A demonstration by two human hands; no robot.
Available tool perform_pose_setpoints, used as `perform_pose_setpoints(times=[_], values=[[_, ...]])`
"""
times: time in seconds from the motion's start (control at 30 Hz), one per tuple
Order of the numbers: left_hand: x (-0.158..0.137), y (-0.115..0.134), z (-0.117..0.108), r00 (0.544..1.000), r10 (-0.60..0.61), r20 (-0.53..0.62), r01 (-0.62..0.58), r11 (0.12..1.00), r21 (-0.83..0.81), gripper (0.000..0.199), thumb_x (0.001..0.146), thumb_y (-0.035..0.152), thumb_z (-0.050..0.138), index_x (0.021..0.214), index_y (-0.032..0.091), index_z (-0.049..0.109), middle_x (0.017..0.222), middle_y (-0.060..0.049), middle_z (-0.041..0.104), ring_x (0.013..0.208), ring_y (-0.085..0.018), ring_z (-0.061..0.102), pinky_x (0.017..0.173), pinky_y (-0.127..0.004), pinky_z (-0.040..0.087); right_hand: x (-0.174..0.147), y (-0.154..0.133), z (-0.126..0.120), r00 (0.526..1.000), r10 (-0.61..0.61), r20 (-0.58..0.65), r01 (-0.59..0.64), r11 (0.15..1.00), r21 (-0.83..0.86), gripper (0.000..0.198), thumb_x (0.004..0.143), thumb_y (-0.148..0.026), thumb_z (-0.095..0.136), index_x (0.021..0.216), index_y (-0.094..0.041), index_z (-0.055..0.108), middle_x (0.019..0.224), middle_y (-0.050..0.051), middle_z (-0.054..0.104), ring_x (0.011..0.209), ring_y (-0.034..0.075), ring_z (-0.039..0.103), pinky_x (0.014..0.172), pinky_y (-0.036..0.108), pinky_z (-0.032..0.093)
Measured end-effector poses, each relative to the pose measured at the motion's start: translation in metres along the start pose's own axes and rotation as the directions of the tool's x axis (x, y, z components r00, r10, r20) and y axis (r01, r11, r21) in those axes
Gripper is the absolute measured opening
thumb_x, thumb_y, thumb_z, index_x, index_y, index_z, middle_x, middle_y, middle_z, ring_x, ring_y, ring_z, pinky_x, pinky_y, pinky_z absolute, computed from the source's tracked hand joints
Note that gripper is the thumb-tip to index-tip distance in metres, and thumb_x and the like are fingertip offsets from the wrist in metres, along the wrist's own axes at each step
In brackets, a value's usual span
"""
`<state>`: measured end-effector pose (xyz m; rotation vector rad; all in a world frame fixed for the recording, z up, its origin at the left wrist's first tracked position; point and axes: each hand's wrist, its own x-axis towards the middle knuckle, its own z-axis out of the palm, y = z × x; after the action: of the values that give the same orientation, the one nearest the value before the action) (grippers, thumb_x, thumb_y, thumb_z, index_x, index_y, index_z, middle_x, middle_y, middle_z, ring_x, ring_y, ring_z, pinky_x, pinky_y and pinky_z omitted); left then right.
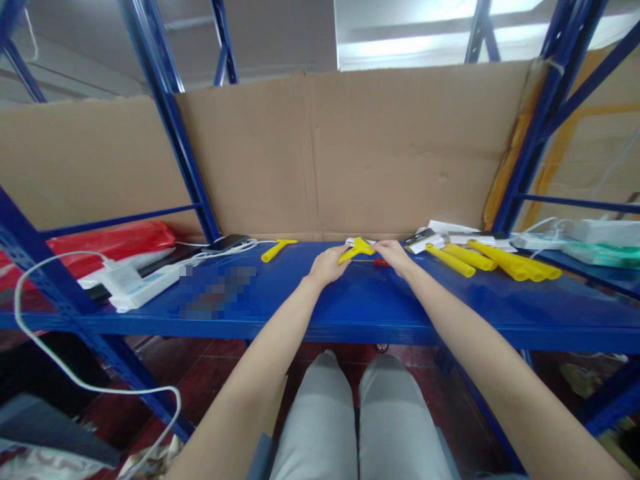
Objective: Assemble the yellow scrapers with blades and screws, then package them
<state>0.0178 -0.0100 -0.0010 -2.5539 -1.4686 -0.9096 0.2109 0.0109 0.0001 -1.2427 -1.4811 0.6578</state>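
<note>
Yellow, the T-shaped tool (361,248) sits in the head view above the middle of the blue shelf (280,300), between the two hands. The left hand (327,265) is wrapped narrowly around its stem; the right hand (393,255) is at the right end of the crosspiece, but whether its fingers pinch anything I cannot tell. A red item (381,263) shows just beneath it, mostly hidden. The tool could twist if the right hand pushes on the crosspiece while the left holds only the stem, and a finger could slip onto that red item. The yellow tubes (450,260) at the right look round, so a bumped forearm might set them rolling towards the front edge. Counted: two hands; two T-shaped tools, one held and a spare tool (277,249) lying to the left; at least five tubes, overlapping; one red item; one power strip (150,287); one red bag (120,240)
</note>
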Motion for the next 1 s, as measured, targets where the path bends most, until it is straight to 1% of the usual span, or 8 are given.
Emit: perform_pose_setpoints(times=[0.1, 0.2, 0.3, 0.37, 0.5, 0.77, 0.87, 1.0], values=[[0.001, -0.001, 0.0, 0.999, -0.029, 0.022, 0.031, 0.993, -0.11, 0.044, 0.083, 0.027, 0.062, 0.126, 0.019, 0.059, 0.12, -0.008, 0.066, 0.111, -0.024, 0.061, 0.097, -0.032, 0.044, 0.002, 0.0, -0.005, 0.988, 0.053, -0.145, -0.054, 0.999, -0.006, 0.016, 0.072, -0.024, 0.059, 0.063, -0.013, 0.066, 0.053, -0.002, 0.059, 0.057, 0.012, 0.053, 0.058, 0.023, 0.043], [0.003, 0.001, -0.001, 0.99, -0.102, 0.096, 0.126, 0.95, -0.286, 0.046, 0.079, 0.029, 0.066, 0.123, 0.015, 0.062, 0.101, -0.009, 0.072, 0.089, -0.022, 0.068, 0.084, -0.03, 0.05, 0.003, -0.002, -0.008, 0.974, 0.119, -0.195, -0.097, 0.988, 0.116, 0.019, 0.076, -0.018, 0.058, 0.057, -0.014, 0.06, 0.048, -0.001, 0.057, 0.054, 0.013, 0.057, 0.056, 0.022, 0.046], [0.003, 0.004, -0.002, 0.949, -0.147, 0.279, 0.279, 0.804, -0.525, 0.041, 0.081, 0.028, 0.065, 0.119, 0.013, 0.064, 0.084, -0.007, 0.073, 0.066, -0.017, 0.066, 0.067, -0.027, 0.051, 0.001, -0.006, -0.011, 0.96, 0.208, -0.187, -0.152, 0.949, 0.275, 0.024, 0.081, -0.012, 0.056, 0.056, -0.015, 0.055, 0.045, 0.0, 0.057, 0.05, 0.012, 0.059, 0.055, 0.021, 0.049], [0.002, 0.006, -0.004, 0.918, -0.155, 0.364, 0.366, 0.681, -0.634, 0.033, 0.083, 0.028, 0.062, 0.111, 0.013, 0.068, 0.082, -0.007, 0.072, 0.064, -0.015, 0.064, 0.063, -0.025, 0.049, -0.001, -0.01, -0.012, 0.947, 0.258, -0.189, -0.188, 0.927, 0.326, 0.027, 0.084, -0.011, 0.053, 0.058, -0.016, 0.052, 0.04, -0.001, 0.053, 0.043, 0.011, 0.056, 0.05, 0.02, 0.049], [0.0, 0.01, -0.011, 0.876, -0.195, 0.441, 0.469, 0.56, -0.683, 0.029, 0.084, 0.035, 0.06, 0.101, 0.014, 0.071, 0.082, -0.008, 0.071, 0.064, -0.014, 0.062, 0.056, -0.022, 0.044, -0.004, -0.015, -0.013, 0.938, 0.308, -0.158, -0.22, 0.883, 0.414, 0.025, 0.088, -0.009, 0.05, 0.064, -0.015, 0.05, 0.038, -0.001, 0.052, 0.038, 0.01, 0.053, 0.044, 0.019, 0.049], [-0.003, 0.019, -0.016, 0.851, -0.17, 0.496, 0.505, 0.519, -0.689, 0.022, 0.077, 0.035, 0.068, 0.079, 0.013, 0.069, 0.059, -0.002, 0.06, 0.046, -0.009, 0.05, 0.043, -0.019, 0.036, -0.011, -0.02, -0.003, 0.957, 0.291, 0.009, -0.253, 0.815, 0.521, 0.021, 0.092, -0.013, 0.049, 0.071, -0.015, 0.049, 0.048, 0.001, 0.058, 0.049, 0.011, 0.063, 0.057, 0.021, 0.057], [-0.001, 0.019, -0.014, 0.861, -0.24, 0.449, 0.506, 0.502, -0.702, 0.017, 0.077, 0.029, 0.066, 0.074, 0.013, 0.067, 0.058, -0.001, 0.06, 0.048, -0.009, 0.051, 0.045, -0.018, 0.037, -0.011, -0.018, -0.002, 0.963, 0.265, 0.048, -0.247, 0.802, 0.543, 0.019, 0.093, -0.015, 0.048, 0.074, -0.014, 0.051, 0.056, 0.003, 0.062, 0.055, 0.012, 0.066, 0.064, 0.024, 0.058], [0.004, 0.015, -0.008, 0.858, -0.348, 0.378, 0.503, 0.417, -0.757, 0.013, 0.079, 0.021, 0.061, 0.075, 0.011, 0.067, 0.061, -0.003, 0.064, 0.053, -0.011, 0.056, 0.05, -0.019, 0.042, -0.008, -0.015, -0.005, 0.972, 0.234, 0.03, -0.214, 0.816, 0.537, 0.026, 0.095, -0.017, 0.044, 0.071, -0.015, 0.054, 0.059, 0.002, 0.063, 0.061, 0.011, 0.068, 0.073, 0.024, 0.057]])
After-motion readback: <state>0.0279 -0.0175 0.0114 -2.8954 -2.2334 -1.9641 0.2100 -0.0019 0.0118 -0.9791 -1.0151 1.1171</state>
